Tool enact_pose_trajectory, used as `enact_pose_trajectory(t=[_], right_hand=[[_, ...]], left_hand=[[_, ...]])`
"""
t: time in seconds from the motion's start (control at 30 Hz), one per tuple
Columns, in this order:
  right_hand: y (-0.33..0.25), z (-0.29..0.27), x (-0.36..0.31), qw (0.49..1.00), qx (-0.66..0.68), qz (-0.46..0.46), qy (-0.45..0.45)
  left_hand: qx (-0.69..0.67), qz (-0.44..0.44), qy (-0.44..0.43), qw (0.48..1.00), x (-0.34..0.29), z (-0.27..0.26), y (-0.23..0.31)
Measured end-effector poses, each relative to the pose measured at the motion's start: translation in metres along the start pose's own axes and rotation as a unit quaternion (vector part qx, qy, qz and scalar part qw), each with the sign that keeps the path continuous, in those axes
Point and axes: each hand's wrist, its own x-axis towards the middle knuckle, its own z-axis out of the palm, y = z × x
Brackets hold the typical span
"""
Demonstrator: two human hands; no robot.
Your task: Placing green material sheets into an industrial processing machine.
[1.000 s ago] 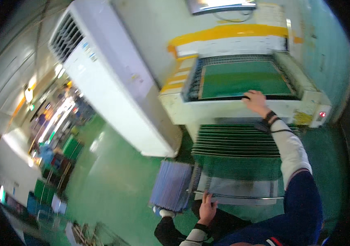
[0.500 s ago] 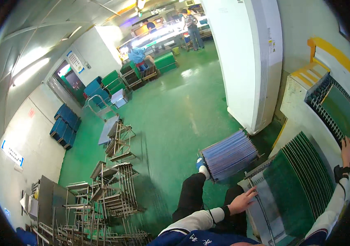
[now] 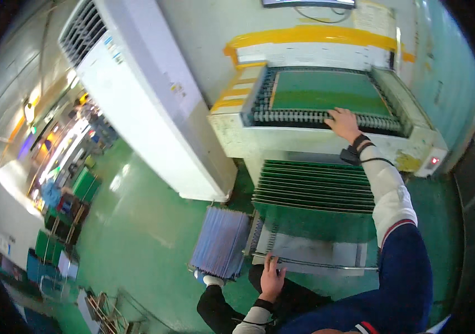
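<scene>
My left hand (image 3: 272, 280) rests its outstretched fingers at the metal rod (image 3: 326, 265) along the near edge of a slotted rack. Green panels (image 3: 309, 186) stand in a row in the rack's far part; its near part shows a pale grey base (image 3: 318, 247). My right hand (image 3: 343, 123) reaches forward, fingers spread and palm down, over the front rollers (image 3: 293, 116) of a roller conveyor machine. Just beyond those fingertips, a flat green panel (image 3: 326, 92) lies on the rollers. Neither hand visibly grips anything.
A second rack of bluish panels (image 3: 220, 242) stands on the floor to the left, by my foot. Behind it rises a tall white cabinet (image 3: 154, 106) with a vent. Metal frames (image 3: 104, 312) stand at lower left. A person in blue (image 3: 51, 192) is at far left.
My view has swung right, bringing the conveyor machine and rack to the middle. My left hand stays at the rod and my right hand at the rollers.
</scene>
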Motion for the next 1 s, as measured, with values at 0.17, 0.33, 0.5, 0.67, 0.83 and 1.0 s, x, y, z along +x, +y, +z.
enact_pose_trajectory(t=[0.17, 0.33, 0.5, 0.67, 0.83, 1.0], right_hand=[[0.012, -0.027, -0.039, 0.999, 0.018, 0.008, -0.028], [0.004, -0.047, -0.079, 0.997, 0.051, -0.055, 0.031], [-0.017, -0.065, -0.143, 0.981, 0.122, -0.147, 0.035], [-0.045, -0.097, -0.225, 0.964, 0.185, -0.19, -0.005], [-0.047, -0.11, -0.289, 0.968, 0.176, -0.175, -0.043], [-0.045, -0.116, -0.322, 0.966, 0.2, -0.145, -0.081]], left_hand=[[0.001, 0.027, -0.001, 1.0, -0.011, 0.005, -0.006], [0.005, -0.007, -0.016, 1.0, -0.012, 0.005, -0.005], [0.014, 0.025, -0.013, 1.0, -0.012, 0.002, -0.009], [0.025, 0.041, -0.004, 0.999, -0.013, 0.0, -0.013], [0.028, 0.05, 0.0, 0.998, -0.016, 0.002, -0.017], [0.026, 0.028, -0.015, 0.999, -0.012, -0.003, -0.005]])
